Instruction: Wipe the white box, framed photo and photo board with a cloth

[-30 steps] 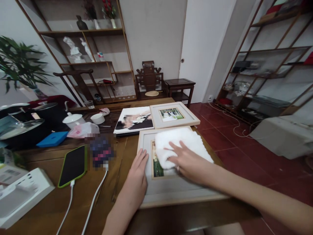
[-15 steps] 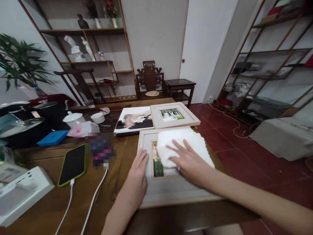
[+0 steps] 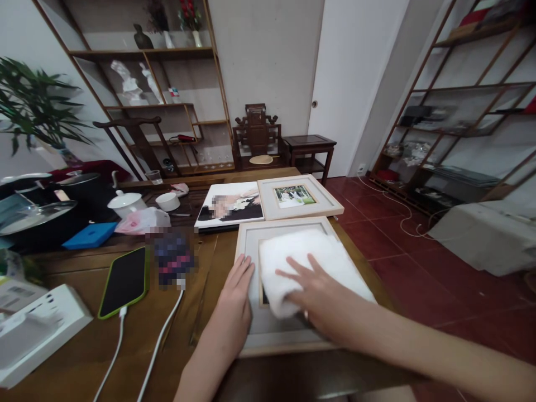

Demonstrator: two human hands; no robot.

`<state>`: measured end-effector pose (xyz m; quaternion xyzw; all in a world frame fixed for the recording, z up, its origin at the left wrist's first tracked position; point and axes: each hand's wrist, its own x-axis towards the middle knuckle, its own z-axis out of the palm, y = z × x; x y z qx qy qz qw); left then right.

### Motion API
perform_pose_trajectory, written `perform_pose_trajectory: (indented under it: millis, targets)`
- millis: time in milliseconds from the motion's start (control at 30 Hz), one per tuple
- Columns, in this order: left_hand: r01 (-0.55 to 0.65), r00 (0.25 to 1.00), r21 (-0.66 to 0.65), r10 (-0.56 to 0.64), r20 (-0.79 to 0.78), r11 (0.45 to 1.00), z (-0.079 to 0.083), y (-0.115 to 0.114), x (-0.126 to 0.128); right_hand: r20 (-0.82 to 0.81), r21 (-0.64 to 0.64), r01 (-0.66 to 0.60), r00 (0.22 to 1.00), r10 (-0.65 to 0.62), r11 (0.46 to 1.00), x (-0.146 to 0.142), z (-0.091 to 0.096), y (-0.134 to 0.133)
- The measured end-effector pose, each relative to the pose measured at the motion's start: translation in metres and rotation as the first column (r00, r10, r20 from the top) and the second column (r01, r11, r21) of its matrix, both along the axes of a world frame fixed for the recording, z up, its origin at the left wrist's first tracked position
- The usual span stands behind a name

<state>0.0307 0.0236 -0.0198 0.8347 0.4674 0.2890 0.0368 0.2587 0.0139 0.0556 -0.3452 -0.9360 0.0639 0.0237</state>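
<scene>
A picture frame [image 3: 293,336] with a pale wooden border and grey mat lies flat on the table in front of me. My left hand [image 3: 237,298] rests along its left border, with the fingers stretched out. Over the photo in the middle sits a folded white towel [image 3: 307,245], which hides most of the picture. My right hand [image 3: 312,290] presses down on the towel with spread fingers, the thumb at its curled near edge.
Behind lie a second framed photo [image 3: 270,211] and a photo panel [image 3: 205,222]. To the left are a green-edged phone [image 3: 124,282] on a white cable, a power strip [image 3: 46,340], a blue box [image 3: 90,235], a white teapot [image 3: 125,204] and a dark pot [image 3: 46,229].
My right hand has slid the towel toward me and slightly left over the photo, covering more of it. My left hand has stayed on the frame's left border.
</scene>
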Motion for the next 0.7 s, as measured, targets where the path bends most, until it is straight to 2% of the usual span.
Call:
perform_pose_trajectory:
  millis: [133, 267, 367, 533, 633, 700]
  targets:
    - [-0.001, 1.0, 0.006, 0.001, 0.001, 1.0, 0.001, 0.0, 0.0, -0.025, -0.058, -0.124, 0.992, 0.123, 0.991, -0.001, 0.002, -0.041]
    - [-0.001, 1.0, 0.01, 0.001, 0.011, 1.0, 0.003, 0.0, 0.001, -0.057, -0.048, -0.114, 0.992, 0.111, 0.992, -0.005, 0.0, -0.046]
    - [0.011, 1.0, 0.026, -0.012, 0.016, 1.0, 0.003, 0.0, 0.002, -0.068, -0.03, 0.01, 0.998, -0.012, 0.999, -0.005, -0.004, -0.025]
    - [0.013, 0.998, 0.032, -0.015, 0.057, 0.999, 0.003, -0.003, 0.005, -0.059, 0.163, 0.213, 0.977, -0.206, 0.963, 0.0, -0.012, 0.037]
    - [-0.021, 0.992, 0.031, 0.017, 0.124, 0.999, 0.005, -0.005, 0.009, -0.047, 0.205, 0.23, 0.973, -0.225, 0.951, -0.012, -0.008, 0.062]
    - [-0.056, 0.982, 0.004, 0.054, 0.183, 0.998, 0.009, -0.007, 0.012, -0.013, 0.179, 0.188, 0.982, -0.189, 0.966, -0.027, -0.002, 0.067]
